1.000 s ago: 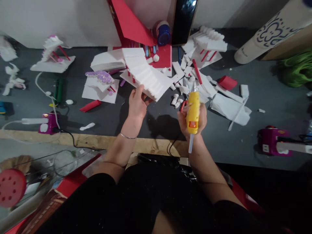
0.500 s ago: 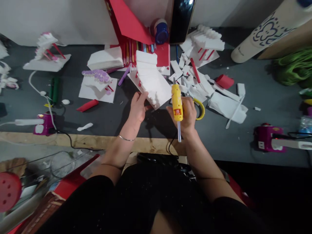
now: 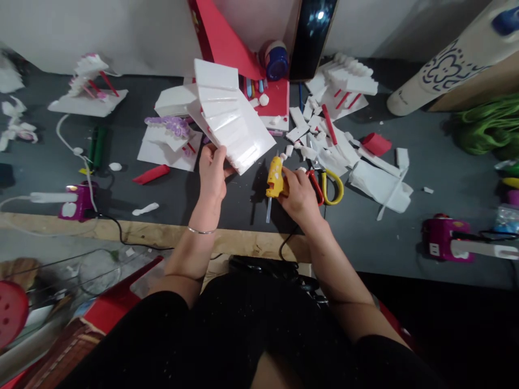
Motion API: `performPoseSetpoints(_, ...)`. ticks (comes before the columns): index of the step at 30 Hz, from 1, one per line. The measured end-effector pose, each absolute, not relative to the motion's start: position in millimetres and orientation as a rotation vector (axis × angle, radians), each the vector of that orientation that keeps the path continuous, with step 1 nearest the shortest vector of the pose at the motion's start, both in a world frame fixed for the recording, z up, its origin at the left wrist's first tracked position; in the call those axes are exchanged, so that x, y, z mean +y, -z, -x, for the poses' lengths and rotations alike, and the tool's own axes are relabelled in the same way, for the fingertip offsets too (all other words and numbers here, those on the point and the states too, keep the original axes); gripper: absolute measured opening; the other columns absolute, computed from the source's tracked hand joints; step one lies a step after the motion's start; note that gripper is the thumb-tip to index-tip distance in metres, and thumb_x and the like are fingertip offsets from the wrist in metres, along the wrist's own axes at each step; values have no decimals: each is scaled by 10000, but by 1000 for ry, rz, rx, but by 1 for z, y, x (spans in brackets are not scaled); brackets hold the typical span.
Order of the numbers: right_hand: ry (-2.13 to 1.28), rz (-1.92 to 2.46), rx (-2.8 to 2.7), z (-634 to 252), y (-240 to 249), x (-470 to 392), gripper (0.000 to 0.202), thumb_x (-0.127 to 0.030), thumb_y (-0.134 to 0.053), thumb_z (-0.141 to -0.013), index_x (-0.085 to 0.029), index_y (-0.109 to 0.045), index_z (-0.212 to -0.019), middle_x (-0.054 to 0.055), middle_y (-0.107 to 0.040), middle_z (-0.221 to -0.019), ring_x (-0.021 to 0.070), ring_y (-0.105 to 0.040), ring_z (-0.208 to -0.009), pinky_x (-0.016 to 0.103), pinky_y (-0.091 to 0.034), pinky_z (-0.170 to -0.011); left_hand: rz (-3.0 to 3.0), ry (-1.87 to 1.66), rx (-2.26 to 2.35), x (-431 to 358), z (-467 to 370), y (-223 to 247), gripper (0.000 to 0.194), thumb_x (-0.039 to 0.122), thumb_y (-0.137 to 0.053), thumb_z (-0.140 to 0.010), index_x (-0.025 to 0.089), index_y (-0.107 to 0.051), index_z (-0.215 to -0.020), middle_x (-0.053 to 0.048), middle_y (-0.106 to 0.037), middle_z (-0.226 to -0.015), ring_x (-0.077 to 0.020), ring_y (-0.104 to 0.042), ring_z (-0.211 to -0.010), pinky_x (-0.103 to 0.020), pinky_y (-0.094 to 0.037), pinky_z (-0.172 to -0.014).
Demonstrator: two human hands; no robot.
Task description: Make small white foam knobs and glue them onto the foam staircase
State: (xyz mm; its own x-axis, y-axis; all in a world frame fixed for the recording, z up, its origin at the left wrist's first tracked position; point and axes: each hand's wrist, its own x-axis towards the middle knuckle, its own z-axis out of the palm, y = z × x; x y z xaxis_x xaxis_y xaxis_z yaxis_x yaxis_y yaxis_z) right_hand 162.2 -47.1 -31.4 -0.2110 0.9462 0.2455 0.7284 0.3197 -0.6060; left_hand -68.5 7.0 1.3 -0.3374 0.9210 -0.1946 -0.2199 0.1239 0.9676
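Observation:
My left hand [image 3: 213,175] grips the lower left corner of a white stepped foam model [image 3: 229,116], thumb on top and fingers beneath. It is tilted, and glossy strips shine along its steps. A yellow hot glue gun [image 3: 275,178] is held by my right hand [image 3: 300,194], which wraps its handle. The gun lies low over the table, nozzle toward the wall, with a clear glue stick [image 3: 268,209] out of its back. Just right of that hand are scissors [image 3: 333,187] with red and yellow handles, blades among white foam scraps [image 3: 312,119].
A purple-topped model [image 3: 168,132] stands on the left, with another stepped model [image 3: 90,89] beyond. Against the wall are a phone [image 3: 312,40] and a blue-lidded jar [image 3: 277,60]. A white bottle [image 3: 440,67] and green yarn [image 3: 488,119] occupy the right. Purple power sockets [image 3: 446,237] sit near the front edge.
The white model has moved left and been raised and tilted by my left hand. My right hand has moved the glue gun left and lowered it, uncovering the scissors' red handle.

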Motion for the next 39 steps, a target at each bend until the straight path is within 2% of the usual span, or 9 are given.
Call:
performPoseSetpoints(7, -510, 1478, -2110, -162, 35, -49, 640, -169, -663, -815, -169, -553, -1446, 181, -622, -1209, 347, -624, -1127, 595, -550, -1033, -653, -1316, 1269, 0, 44, -6, 437, 531, -819, -747, 257, -545, -948, -25, -695, -892, -185, -690, -821, -264, -561, -581)
performPoseSetpoints(13, -494, 1368, -2024, -168, 13, -48, 413, -188, -650, -819, -184, -654, -1231, 183, -645, -1269, 349, -590, -1232, 588, -501, -1086, -624, -1224, 1230, -1, 28, -13, 242, 391, -734, -846, 247, -565, -940, -26, -689, -911, -171, -685, -809, -246, -545, -547)
performPoseSetpoints(16, -785, 1381, -1738, -167, 0, -46, 236, -366, -653, -887, -215, -682, -1065, 108, -696, -1064, 261, -652, -1019, 487, -556, -951, -646, -1193, 1220, -2, 25, -18, 164, 342, -687, -875, 255, -572, -953, -45, -699, -973, -187, -687, -846, -264, -548, -545)
performPoseSetpoints(19, -1329, 1295, -1327, -163, -9, -44, 413, -639, -620, -905, -229, -653, -944, 30, -654, -826, 173, -628, -748, 345, -525, -662, -715, -1181, 1200, -5, 22, -23, 170, 373, -666, -896, 268, -568, -985, -46, -690, -989, -201, -689, -878, -290, -569, -572)
performPoseSetpoints(22, -1620, 1173, -1019, -157, -12, -41, 549, -791, -617, -840, -243, -580, -833, -13, -535, -678, 161, -605, -666, 290, -425, -513, -774, -1144, 1162, -8, 18, -29, 205, 390, -694, -883, 266, -568, -986, -45, -677, -974, -204, -686, -868, -306, -585, -594)
performPoseSetpoints(25, -1605, 1160, -924, -150, -11, -35, 525, -768, -664, -814, -255, -552, -801, -35, -478, -631, 142, -552, -614, 286, -414, -479, -815, -1124, 1119, -10, 17, -33, 275, 435, -750, -866, 260, -583, -995, -50, -682, -997, -202, -688, -899, -307, -601, -641)
performPoseSetpoints(30, -1495, 1161, -885, -141, -9, -27, 535, -772, -676, -795, -256, -535, -770, -30, -522, -652, 108, -501, -564, 281, -427, -469, -1064, -1334, 1258, -19, 23, -39, 452, 588, -823, -815, 257, -622, -1047, -44, -660, -1025, -183, -679, -931, -285, -600, -715)
performPoseSetpoints(33, -1458, 1146, -838, -136, -8, -25, 523, -756, -707, -771, -255, -558, -784, -34, -518, -646, 109, -492, -549, 289, -419, -461, -1408, -1443, 1383, -29, 29, -43, 334, 528, -803, -861, 250, -682, -1000, -37, -654, -996, -160, -654, -884, -252, -570, -684)
performPoseSetpoints(39, -1419, 1168, -770, -133, -6, -26, 558, -763, -760, -707, -242, -598, -822, -26, -562, -665, 103, -484, -542, 279, -408, -451, -1744, -1305, 1304, -33, 31, -46, 112, 373, -728, -945, 263, -748, -954, -43, -714, -998, -173, -671, -923, -260, -559, -708)
